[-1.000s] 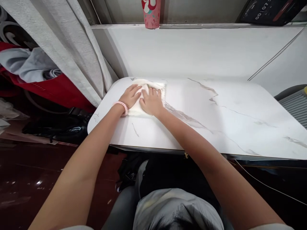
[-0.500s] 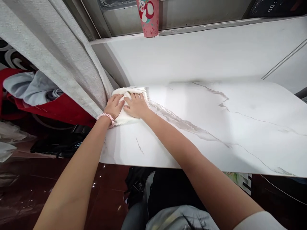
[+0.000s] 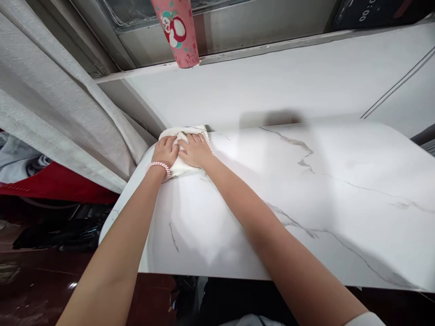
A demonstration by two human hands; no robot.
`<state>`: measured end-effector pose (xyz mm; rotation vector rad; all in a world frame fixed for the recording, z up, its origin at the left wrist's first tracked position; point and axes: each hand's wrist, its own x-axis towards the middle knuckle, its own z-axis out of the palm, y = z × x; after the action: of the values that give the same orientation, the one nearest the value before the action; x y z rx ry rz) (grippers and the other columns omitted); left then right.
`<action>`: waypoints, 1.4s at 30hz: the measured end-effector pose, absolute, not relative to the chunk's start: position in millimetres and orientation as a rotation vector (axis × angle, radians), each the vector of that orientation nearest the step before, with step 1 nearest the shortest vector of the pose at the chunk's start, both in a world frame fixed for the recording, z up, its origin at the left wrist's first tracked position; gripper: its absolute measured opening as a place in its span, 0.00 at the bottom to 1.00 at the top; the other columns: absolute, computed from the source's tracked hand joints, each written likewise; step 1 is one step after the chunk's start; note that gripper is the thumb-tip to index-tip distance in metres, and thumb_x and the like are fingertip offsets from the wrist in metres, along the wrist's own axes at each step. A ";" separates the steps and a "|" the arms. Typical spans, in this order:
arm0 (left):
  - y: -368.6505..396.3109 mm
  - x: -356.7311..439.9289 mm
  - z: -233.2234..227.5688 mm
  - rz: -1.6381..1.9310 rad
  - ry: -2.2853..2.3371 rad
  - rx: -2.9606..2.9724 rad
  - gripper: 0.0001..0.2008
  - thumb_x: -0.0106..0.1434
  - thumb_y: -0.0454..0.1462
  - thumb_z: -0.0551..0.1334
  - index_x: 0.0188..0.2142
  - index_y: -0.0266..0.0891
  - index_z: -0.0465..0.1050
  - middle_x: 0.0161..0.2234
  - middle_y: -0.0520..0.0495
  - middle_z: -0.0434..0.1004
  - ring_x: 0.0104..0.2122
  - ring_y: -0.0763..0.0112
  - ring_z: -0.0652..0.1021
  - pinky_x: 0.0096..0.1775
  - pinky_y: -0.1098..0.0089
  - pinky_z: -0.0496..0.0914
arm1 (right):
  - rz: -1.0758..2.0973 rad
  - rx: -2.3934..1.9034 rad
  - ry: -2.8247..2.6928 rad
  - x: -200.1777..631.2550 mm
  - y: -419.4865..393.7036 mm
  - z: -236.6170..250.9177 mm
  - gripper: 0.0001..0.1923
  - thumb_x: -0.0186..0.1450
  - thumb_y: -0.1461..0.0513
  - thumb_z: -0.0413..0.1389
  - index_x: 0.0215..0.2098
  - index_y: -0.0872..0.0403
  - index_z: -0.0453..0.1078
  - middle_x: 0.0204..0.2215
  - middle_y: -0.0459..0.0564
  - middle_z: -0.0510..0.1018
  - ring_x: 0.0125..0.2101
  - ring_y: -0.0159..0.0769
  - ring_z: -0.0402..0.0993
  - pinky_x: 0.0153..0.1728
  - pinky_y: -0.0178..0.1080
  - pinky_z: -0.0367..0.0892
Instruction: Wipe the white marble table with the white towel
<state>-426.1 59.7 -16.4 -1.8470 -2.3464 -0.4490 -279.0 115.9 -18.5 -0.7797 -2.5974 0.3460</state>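
Both palms press down on a white cloth [image 3: 185, 169] spread over the far left part of a white marble-patterned tabletop [image 3: 217, 226]. My left hand [image 3: 166, 150] lies on the cloth's left side, fingers stretched forward, with a pink coiled band [image 3: 159, 165] round the wrist. Close beside it, my right hand [image 3: 196, 151] rests on the cloth's right side, its fingers flat and slightly spread. The cloth's back edge lies near the wall, and parts of it are hidden under the hands.
A pink patterned cup [image 3: 181, 40] stands on the ledge behind the table, with a dark timer display [image 3: 377, 13] farther right. A pale curtain [image 3: 78, 99] hangs at the table's left edge. Beyond it sits a red container [image 3: 64, 183] with grey fabric.
Relative to the tabletop, both hands and the cloth have shifted right, away from the curtain and left edge. The camera view has also moved closer.
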 end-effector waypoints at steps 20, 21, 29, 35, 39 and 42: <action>173.8 -99.2 -14.0 -0.614 -2.337 -2.089 0.27 0.69 0.40 0.46 0.65 0.40 0.61 0.69 0.37 0.57 0.69 0.48 0.55 0.66 0.40 0.51 | 0.211 -1.155 -2.543 41.0 211.2 -15.9 0.26 0.73 0.55 0.43 0.66 0.51 0.62 0.66 0.57 0.63 0.65 0.48 0.57 0.64 0.53 0.50; 179.0 -85.4 -14.5 -0.630 -2.321 -2.123 0.27 0.69 0.41 0.46 0.65 0.40 0.61 0.69 0.38 0.58 0.70 0.47 0.54 0.66 0.39 0.50 | 0.201 -1.178 -2.528 56.3 213.3 -16.3 0.26 0.73 0.54 0.43 0.66 0.51 0.62 0.66 0.57 0.64 0.64 0.49 0.57 0.64 0.54 0.50; 208.7 21.4 -15.3 -0.624 -2.197 -2.397 0.28 0.70 0.42 0.45 0.67 0.41 0.58 0.69 0.42 0.57 0.70 0.49 0.52 0.67 0.42 0.47 | 0.124 -1.298 -2.390 171.7 228.8 -23.9 0.26 0.72 0.54 0.43 0.64 0.53 0.64 0.59 0.57 0.71 0.61 0.47 0.64 0.63 0.51 0.57; 210.9 69.2 -8.0 -0.515 -2.152 -2.512 0.30 0.71 0.41 0.43 0.69 0.34 0.54 0.71 0.41 0.50 0.71 0.52 0.48 0.69 0.48 0.45 | 0.123 -1.381 -2.334 224.8 229.5 -24.0 0.25 0.70 0.56 0.44 0.63 0.52 0.65 0.61 0.55 0.69 0.63 0.49 0.62 0.63 0.56 0.58; 217.1 73.2 -5.1 -0.498 -2.110 -2.570 0.29 0.70 0.41 0.43 0.68 0.34 0.56 0.71 0.41 0.51 0.71 0.53 0.50 0.69 0.48 0.47 | 0.099 -1.537 -2.256 226.2 229.6 -23.7 0.26 0.70 0.56 0.43 0.63 0.52 0.65 0.62 0.56 0.69 0.64 0.49 0.61 0.64 0.56 0.57; 220.5 68.8 -5.8 -0.523 -2.081 -2.597 0.28 0.70 0.41 0.44 0.67 0.36 0.57 0.71 0.42 0.52 0.71 0.55 0.50 0.69 0.49 0.47 | 0.076 -1.588 -2.252 221.0 228.5 -22.6 0.28 0.70 0.55 0.41 0.64 0.54 0.64 0.62 0.58 0.68 0.64 0.48 0.61 0.65 0.53 0.56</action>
<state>68.8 220.5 -5.8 -2.5969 -2.0807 -0.5229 221.0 228.5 -22.6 -1.5876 -2.2523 0.0762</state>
